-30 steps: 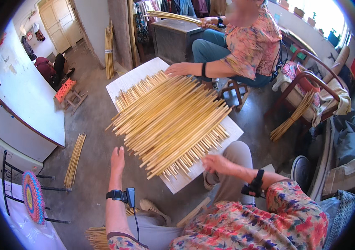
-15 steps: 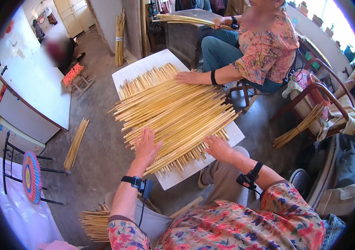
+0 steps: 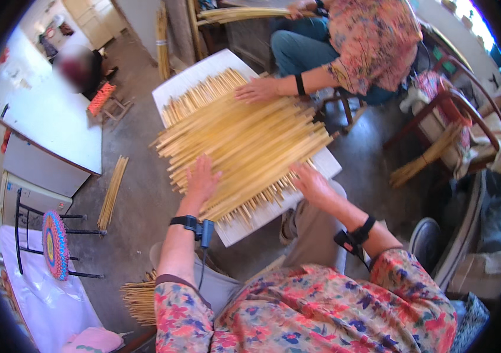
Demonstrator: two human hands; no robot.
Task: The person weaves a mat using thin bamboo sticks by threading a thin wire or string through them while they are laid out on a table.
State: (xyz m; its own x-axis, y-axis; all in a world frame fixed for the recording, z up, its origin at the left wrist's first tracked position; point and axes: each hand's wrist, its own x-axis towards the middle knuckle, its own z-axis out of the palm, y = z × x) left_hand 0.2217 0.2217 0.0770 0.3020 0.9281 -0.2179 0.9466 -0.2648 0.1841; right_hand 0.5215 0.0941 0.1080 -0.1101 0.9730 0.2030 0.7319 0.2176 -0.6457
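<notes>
A layer of long, straw-coloured stalks lies side by side over a second layer of stalks set crosswise beneath it. Both rest on a low white board. My left hand lies flat on the near left part of the top layer, fingers spread. At the near right edge, my right hand touches the stalk ends, its fingers extended. Across the board, a co-worker's hand presses flat on the far part of the top layer. Their other hand holds a loose bunch of stalks.
More stalk bundles lie on the floor at left, by my left leg, and against a chair at right. A tied bundle leans on the far wall. A black stool with a colourful seat stands left.
The whole scene sits higher in the picture as the view tilts. My hands and the co-worker's pressing hand keep much the same places on the stalks.
</notes>
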